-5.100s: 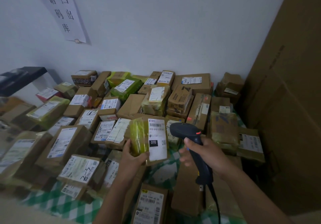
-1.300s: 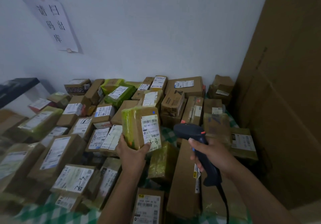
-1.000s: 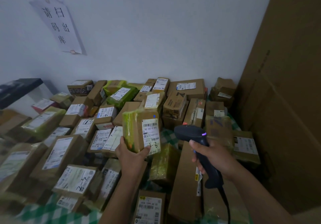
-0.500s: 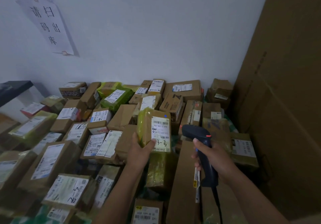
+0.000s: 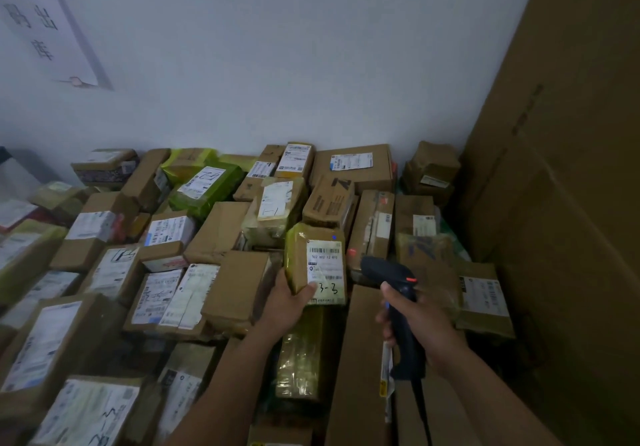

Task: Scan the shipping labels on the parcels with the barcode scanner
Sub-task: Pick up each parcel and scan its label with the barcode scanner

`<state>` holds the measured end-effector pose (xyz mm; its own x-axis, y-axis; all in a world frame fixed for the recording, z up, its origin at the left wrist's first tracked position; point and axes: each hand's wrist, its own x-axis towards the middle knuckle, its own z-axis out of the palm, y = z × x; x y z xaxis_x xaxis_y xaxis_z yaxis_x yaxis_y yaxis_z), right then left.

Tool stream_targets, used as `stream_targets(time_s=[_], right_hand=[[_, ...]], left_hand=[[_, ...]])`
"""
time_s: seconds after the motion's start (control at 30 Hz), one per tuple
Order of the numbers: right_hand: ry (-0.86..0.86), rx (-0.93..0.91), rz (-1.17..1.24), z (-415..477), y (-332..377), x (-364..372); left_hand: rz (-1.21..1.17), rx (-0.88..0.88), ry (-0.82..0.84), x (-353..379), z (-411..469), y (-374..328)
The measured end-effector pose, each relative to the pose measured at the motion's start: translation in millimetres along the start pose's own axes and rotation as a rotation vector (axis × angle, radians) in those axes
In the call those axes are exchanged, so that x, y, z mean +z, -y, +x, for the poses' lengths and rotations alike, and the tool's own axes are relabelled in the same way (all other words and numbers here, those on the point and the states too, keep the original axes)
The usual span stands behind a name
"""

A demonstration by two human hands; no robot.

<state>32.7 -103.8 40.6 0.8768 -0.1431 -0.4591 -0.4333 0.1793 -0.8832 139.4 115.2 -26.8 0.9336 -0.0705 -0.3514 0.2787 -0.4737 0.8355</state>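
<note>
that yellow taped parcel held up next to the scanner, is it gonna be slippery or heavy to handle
Probably light for its size: the left hand alone holds the yellow-taped parcel upright by its lower corner. Its glossy tape wrap could be a bit slippery. It looks stiff, since its edges run straight in the grip.

The wall notice (image 5: pixel 41 19) at far left is cut by the top and left edges, so only some characters show. The left hand (image 5: pixel 289 305) hides most of its fingers behind the held parcel (image 5: pixel 301 258), whose label (image 5: pixel 325 269) has fine print too small to read. The right hand (image 5: pixel 424 321) covers the scanner (image 5: pixel 386 270) grip. The left-edge parcels (image 5: pixel 24 251) are blurred.
</note>
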Motion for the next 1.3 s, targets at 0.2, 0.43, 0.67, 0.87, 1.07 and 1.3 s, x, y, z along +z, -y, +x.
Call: stream_targets(time_s=[0.2, 0.43, 0.67, 0.87, 1.07, 1.3], right_hand=[[0.015, 0.029, -0.014, 11.6, -3.8, 0.3], [0.029, 0.061, -0.041, 18.6, -8.2, -1.9], [0.022, 0.081, -0.080, 19.7, -14.5, -2.4], [0.050, 0.075, -0.109, 10.3, -16.7, -0.8], [0.085, 0.038, -0.159, 0.6, -22.4, 3.8], [0.102, 0.046, -0.208, -9.2, -36.1, 1.5]], left_hand=[[-0.024, -0.160, 0.036, 1.6, 17.2, 5.6], [0.162, -0.160, -0.050, 13.7, 34.7, 11.7], [0.390, 0.064, -0.060, 17.1, 25.7, 31.6], [0.521, 0.232, -0.081, 34.5, -22.5, 50.9], [0.678, 0.063, 0.058, 28.1, -46.4, 64.0], [0.532, -0.133, 0.020, 18.3, -51.8, 58.8]])
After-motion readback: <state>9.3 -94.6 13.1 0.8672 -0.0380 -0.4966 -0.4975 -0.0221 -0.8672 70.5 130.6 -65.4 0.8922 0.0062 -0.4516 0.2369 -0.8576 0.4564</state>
